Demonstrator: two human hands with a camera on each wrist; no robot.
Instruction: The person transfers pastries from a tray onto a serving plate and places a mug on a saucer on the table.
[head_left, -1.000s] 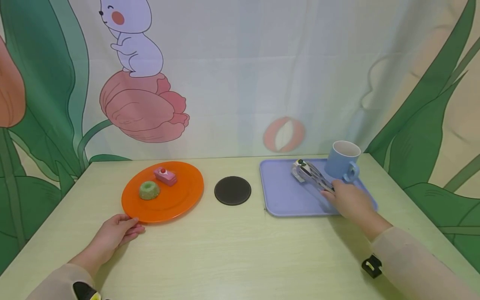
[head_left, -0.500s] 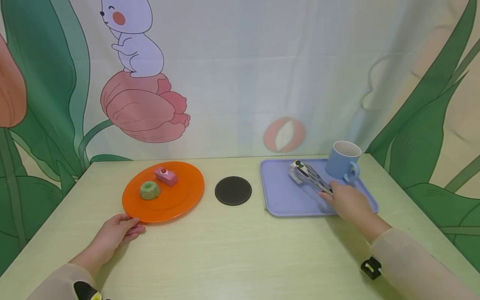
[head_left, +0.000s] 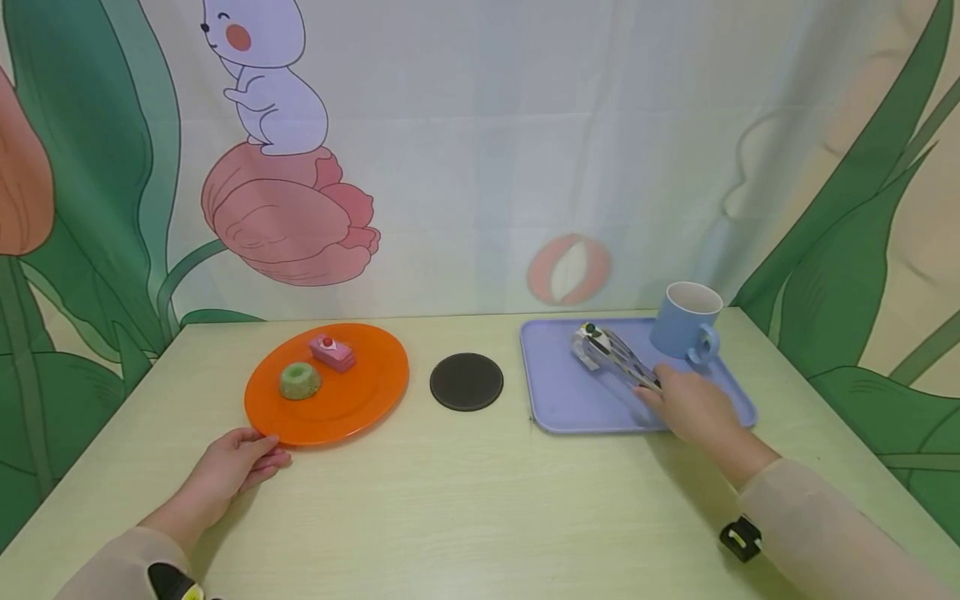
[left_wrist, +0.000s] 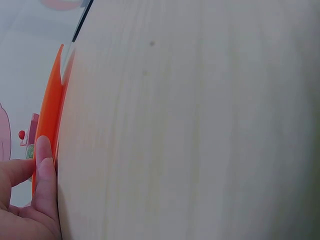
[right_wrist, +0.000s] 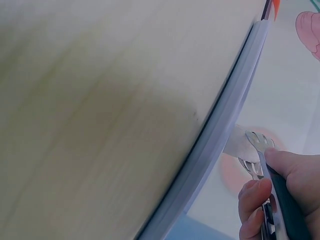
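Head view. Landmark: black disc (head_left: 467, 382), flat on the pale table (head_left: 450, 517). Writing: black device (head_left: 171, 582) at the left sleeve bears a yellow mark, too small to read; wrist unit (head_left: 741, 539) at the right sleeve likewise. Containers: left of disc, orange plate (head_left: 352, 404), carrying a green ring cake (head_left: 300, 381) and, slightly nearer the disc, a pink slice (head_left: 332, 354) with a red-dotted white top. Right of disc, lilac tray (head_left: 570, 404), with a blue mug (head_left: 677, 327) standing on it, farther from the disc; mug wall white inside, bottom hidden. Between disc and mug, within the tray's outline: white cake piece (head_left: 588, 332), green-topped, at the tips of metal tongs (head_left: 628, 358). Contact of cake with tray: cannot tell. Right hand (head_left: 693, 404), right of disc, grips the tongs. Left hand (head_left: 232, 467), left of disc and nearer the person, pinches the plate rim.

Left wrist view. Plate seen edge-on; thumb on its upper face, fingers against its underside. Parts of both sweets show beyond the hand.

Right wrist view. Thumb and curled fingers close round the tongs; dark green handle (right_wrist: 292, 210), fork-like tips, pale cake partly covered by them. Tray rim alongside, seen edge-on.
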